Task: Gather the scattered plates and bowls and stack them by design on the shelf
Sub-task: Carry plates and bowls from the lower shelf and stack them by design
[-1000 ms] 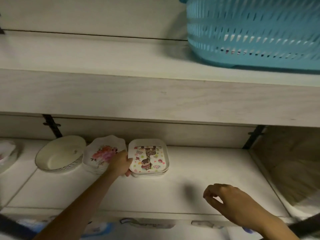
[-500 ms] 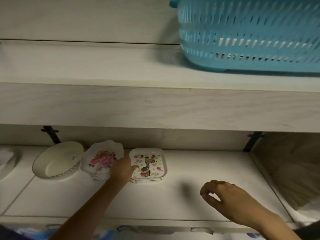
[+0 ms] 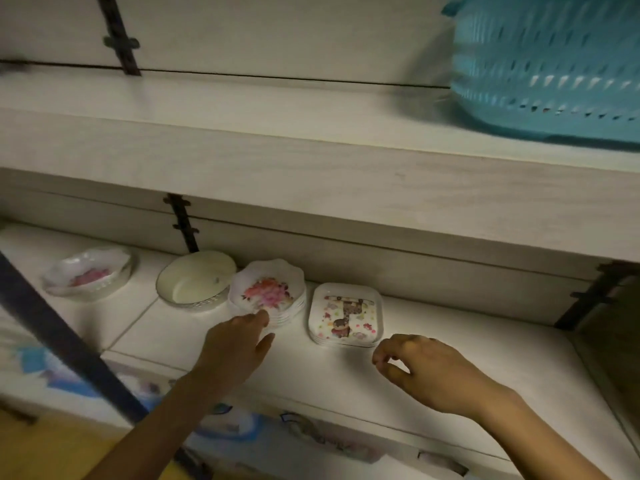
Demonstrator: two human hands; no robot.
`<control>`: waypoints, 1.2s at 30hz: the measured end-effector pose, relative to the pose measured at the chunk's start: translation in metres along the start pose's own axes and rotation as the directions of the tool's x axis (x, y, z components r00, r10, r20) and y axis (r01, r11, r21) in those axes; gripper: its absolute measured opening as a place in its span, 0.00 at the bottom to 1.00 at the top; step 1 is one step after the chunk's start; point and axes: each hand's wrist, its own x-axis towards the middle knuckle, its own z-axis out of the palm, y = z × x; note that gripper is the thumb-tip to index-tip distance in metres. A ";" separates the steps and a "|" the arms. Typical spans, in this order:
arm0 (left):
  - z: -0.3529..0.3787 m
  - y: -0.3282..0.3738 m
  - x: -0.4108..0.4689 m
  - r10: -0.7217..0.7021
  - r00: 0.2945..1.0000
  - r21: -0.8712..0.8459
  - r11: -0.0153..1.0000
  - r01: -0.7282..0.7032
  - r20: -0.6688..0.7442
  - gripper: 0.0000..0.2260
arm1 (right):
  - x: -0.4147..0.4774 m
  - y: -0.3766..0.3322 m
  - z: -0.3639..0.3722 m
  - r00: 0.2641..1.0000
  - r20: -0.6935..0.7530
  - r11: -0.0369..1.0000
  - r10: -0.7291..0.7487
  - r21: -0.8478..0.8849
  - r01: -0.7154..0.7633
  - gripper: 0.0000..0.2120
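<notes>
On the lower shelf [image 3: 450, 344] stand four groups in a row. A stack of square plates with a cartoon print [image 3: 346, 315] is on the right. Left of it is a stack of scalloped flower plates [image 3: 266, 292], then a plain cream bowl [image 3: 195, 277], then a clear floral bowl [image 3: 88, 273] at the far left. My left hand [image 3: 239, 344] lies flat, fingertips touching the front rim of the flower plates. My right hand [image 3: 426, 367] hovers just in front of the square plates, fingers loosely curled, holding nothing.
An upper shelf board [image 3: 311, 157] overhangs the plates and carries a turquoise slotted basket [image 3: 550, 64] at the right. Black shelf brackets [image 3: 181, 225] stand at the back wall. A dark diagonal bar [image 3: 59, 341] crosses the lower left. A side panel closes the shelf at the right.
My left hand has left the square plates and moved to the flower plates' front rim. My right hand has come closer to the square plates. The view has shifted right and nearer.
</notes>
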 end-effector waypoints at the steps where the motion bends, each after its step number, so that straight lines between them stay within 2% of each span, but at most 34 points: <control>1: -0.006 -0.007 -0.009 -0.010 1.000 -0.002 1.000 0.010 0.002 0.14 | 0.006 -0.009 0.000 1.000 -0.002 1.000 -0.029 -0.010 0.029 0.14; 7: -0.034 -0.065 -0.056 -0.075 0.997 -0.026 0.997 0.075 -0.011 0.09 | 0.042 -0.080 0.007 0.980 -0.023 0.980 -0.195 -0.054 0.194 0.13; 11: -0.058 -0.115 -0.087 -0.126 0.992 -0.050 0.991 0.124 -0.028 0.07 | 0.063 -0.142 0.018 0.968 -0.039 0.966 -0.247 -0.090 0.243 0.13; 13: -0.074 -0.142 -0.102 -0.131 0.991 -0.050 0.990 0.132 0.024 0.06 | 0.072 -0.177 0.024 0.961 -0.048 0.958 -0.272 -0.108 0.265 0.13; 15: -0.084 -0.175 -0.116 -0.137 0.990 -0.066 0.988 0.138 0.023 0.10 | 0.080 -0.213 0.034 0.959 -0.054 0.956 -0.278 -0.114 0.271 0.14; 17: -0.090 -0.214 -0.128 -0.107 0.991 -0.086 0.991 0.100 -0.084 0.16 | 0.090 -0.249 0.045 0.956 -0.053 0.952 -0.288 -0.126 0.279 0.14; 20: -0.099 -0.274 -0.150 -0.160 0.987 -0.042 0.986 0.161 0.024 0.11 | 0.105 -0.300 0.059 0.952 -0.053 0.948 -0.300 -0.130 0.291 0.14; 25: -0.120 -0.356 -0.163 -0.168 0.986 -0.053 0.985 0.167 -0.019 0.05 | 0.135 -0.381 0.077 0.940 -0.046 0.940 -0.339 -0.048 0.337 0.13; 31: -0.129 -0.435 -0.153 -0.183 0.982 -0.063 0.981 0.185 0.039 0.06 | 0.188 -0.456 0.093 0.932 0.021 0.931 -0.362 -0.044 0.363 0.14; 36: -0.135 -0.485 -0.116 -0.180 0.982 -0.175 0.966 0.189 0.066 0.10 | 0.247 -0.492 0.106 0.953 0.034 0.953 -0.302 -0.002 0.302 0.15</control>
